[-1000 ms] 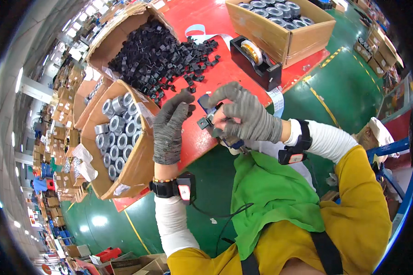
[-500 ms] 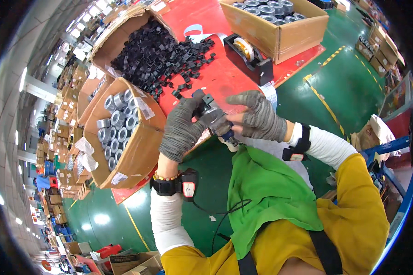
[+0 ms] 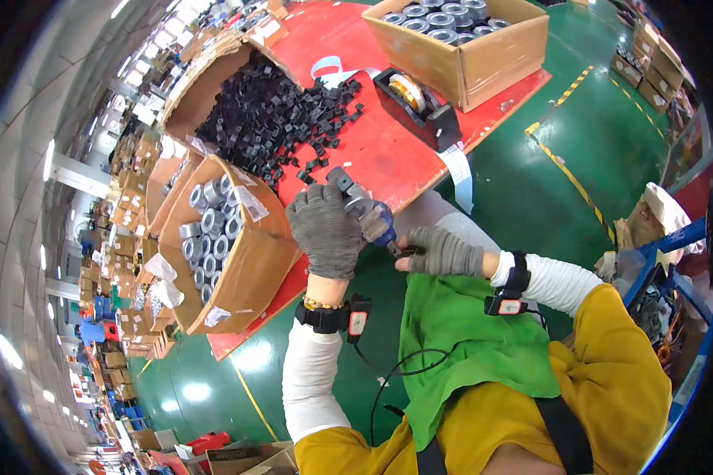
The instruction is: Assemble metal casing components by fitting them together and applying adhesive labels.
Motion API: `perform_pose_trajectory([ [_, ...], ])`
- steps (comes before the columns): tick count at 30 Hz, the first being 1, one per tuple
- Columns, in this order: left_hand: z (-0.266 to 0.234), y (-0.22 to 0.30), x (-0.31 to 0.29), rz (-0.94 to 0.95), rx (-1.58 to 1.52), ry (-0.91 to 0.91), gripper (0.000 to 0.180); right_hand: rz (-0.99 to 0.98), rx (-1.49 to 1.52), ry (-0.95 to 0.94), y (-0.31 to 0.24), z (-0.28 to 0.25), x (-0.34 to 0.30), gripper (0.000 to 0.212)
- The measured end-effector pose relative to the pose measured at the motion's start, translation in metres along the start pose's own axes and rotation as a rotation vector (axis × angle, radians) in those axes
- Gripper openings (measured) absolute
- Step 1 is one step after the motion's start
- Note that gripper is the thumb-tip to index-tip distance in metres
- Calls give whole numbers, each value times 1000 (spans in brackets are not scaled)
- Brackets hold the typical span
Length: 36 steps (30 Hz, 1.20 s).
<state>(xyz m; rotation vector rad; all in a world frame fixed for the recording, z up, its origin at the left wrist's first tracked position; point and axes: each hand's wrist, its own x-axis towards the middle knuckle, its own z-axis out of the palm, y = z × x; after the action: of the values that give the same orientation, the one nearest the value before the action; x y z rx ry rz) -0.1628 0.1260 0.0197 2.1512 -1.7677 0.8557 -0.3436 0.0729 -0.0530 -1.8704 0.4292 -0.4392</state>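
My left hand (image 3: 325, 229), in a grey knit work glove with bare fingertips, is wrapped round a silver-and-blue metal tool or fitting (image 3: 379, 224) whose exact kind I cannot make out. A small black clip-like piece (image 3: 339, 179) sits at its far end, beyond my fingers. At the near end, by the narrow dark tip, my right hand (image 3: 445, 252) has its gloved fingers curled together. Whatever those fingers pinch is hidden. Both hands are over the near edge of the red table (image 3: 388, 150).
Black plastic clips (image 3: 253, 111) spill from a tipped carton at the far left. Grey metal rings fill a carton (image 3: 253, 273) left of my hands and another carton (image 3: 503, 67) at the back. A black label dispenser (image 3: 420, 111) trails a pale strip (image 3: 458, 178) over the table edge.
My right hand has dropped from beside the piece's middle to its lower tip, and its fingers have curled in. The left hand has shifted slightly right with the piece, its back turned up.
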Motion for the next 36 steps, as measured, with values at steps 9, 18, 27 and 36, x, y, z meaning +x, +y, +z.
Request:
perform_pose_trajectory([
  [9, -7, -7, 2, -2, -293, 242, 31, -377, -553, 194, -30, -59, 7, 42],
  [18, -34, 38, 52, 15, -747, 2, 66, -313, -91, 161, -64, -104, 23, 64],
  [27, -54, -93, 14, -258, -440, 115, 42, -66, -409, 769, -31, -304, 91, 39],
  [36, -33, -132, -32, -343, -213, 159, 28, 576, -1085, 443, -4, -339, 144, 45],
])
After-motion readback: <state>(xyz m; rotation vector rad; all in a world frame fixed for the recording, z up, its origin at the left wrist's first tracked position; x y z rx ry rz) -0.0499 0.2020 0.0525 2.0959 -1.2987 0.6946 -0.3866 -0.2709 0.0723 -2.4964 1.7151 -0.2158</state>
